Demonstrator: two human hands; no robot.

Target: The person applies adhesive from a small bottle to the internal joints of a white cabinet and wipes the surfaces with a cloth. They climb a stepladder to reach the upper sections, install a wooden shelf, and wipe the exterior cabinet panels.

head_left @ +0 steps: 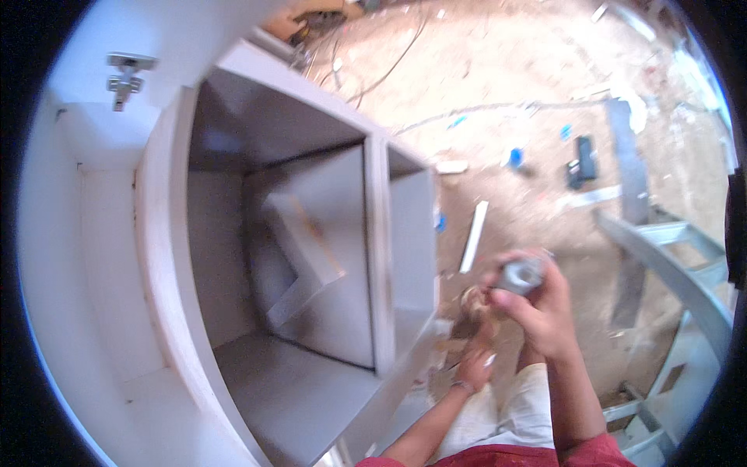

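Observation:
My right hand (545, 303) is raised in front of me, its fingers wrapped round a small grey roll (522, 275) with a round hole in its end. Motion blurs the roll, and its exact kind does not show. Lower and to the left, my left hand (475, 367) hangs beside my shorts, with a band at the wrist and a light spot on a finger. Its fingers are too blurred to read. Left of both hands stands a grey open cabinet (381, 257) with an angled, light-coloured piece (307, 249) inside it.
A metal hinge (123, 78) sits on the white panel at far left. A ladder (669, 265) stands at the right. On the dusty floor lie a white strip (474, 237), a dark tool-like object (582, 162), a blue round piece (516, 157) and a cable (393, 66).

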